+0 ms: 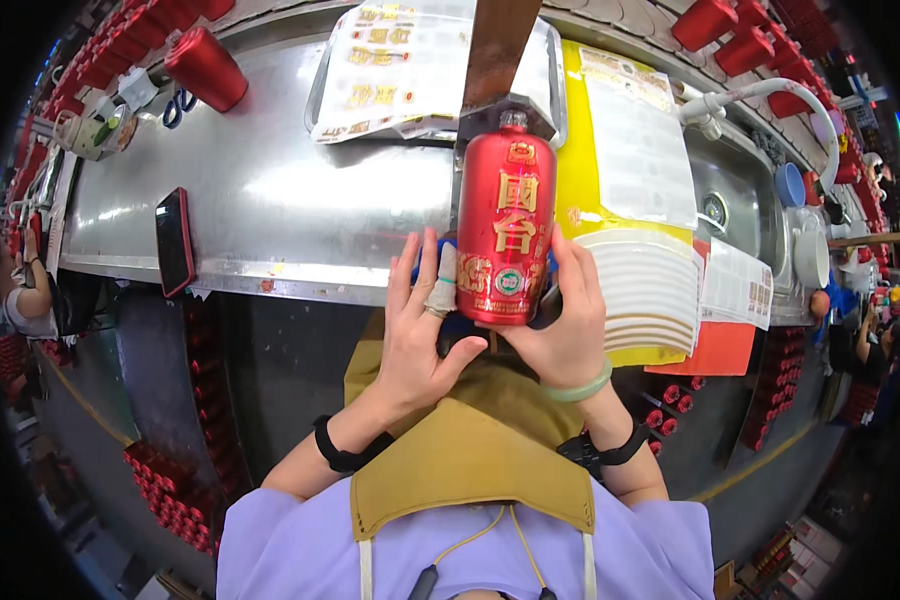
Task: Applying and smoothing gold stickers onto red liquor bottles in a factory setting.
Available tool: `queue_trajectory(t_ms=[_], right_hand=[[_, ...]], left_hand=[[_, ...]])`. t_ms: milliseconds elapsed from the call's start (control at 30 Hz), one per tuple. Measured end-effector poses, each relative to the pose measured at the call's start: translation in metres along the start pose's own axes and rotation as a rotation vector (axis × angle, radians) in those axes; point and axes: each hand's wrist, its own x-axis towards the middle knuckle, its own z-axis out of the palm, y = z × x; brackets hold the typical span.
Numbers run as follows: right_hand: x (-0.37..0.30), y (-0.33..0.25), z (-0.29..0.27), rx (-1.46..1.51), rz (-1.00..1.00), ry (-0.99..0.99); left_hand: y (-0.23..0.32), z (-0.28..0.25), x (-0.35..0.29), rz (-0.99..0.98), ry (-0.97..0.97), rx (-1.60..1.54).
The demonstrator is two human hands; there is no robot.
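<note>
A red bottle [508, 190] with gold characters and a round green-and-white emblem lies in front of me, its dark neck pointing away. My right hand [570, 325] grips its lower right side, the thumb under the base and the fingers along the edge. Flat and stretched out, my left hand [410, 335] rests against the bottle's left side. One of its fingers wears a pale wrap, and a ring shows below that. Beyond the bottle, sheets of gold-and-red decals [385, 70] lie on a metal tray [320, 95].
A phone [175, 242] lies at the left edge of the metal worktop [280, 200]. On the right are a yellow sheet [574, 170], stacked white curved strips [635, 285] and a sink [735, 185] with a white tap pipe [770, 88]. Red bottles [206, 68] line the back; a brown post [500, 45] rises centrally.
</note>
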Motion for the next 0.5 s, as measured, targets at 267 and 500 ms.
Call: queue_trajectory(t_ms=[267, 500], right_hand=[[0.012, -0.015, -0.032, 0.05, -0.02, -0.036], [0.011, -0.016, -0.028, 0.192, 0.169, -0.076]], left_hand=[[0.011, 0.003, 0.008, 0.085, 0.009, 0.133], [0.014, 0.008, 0.025, 0.209, 0.231, -0.012]])
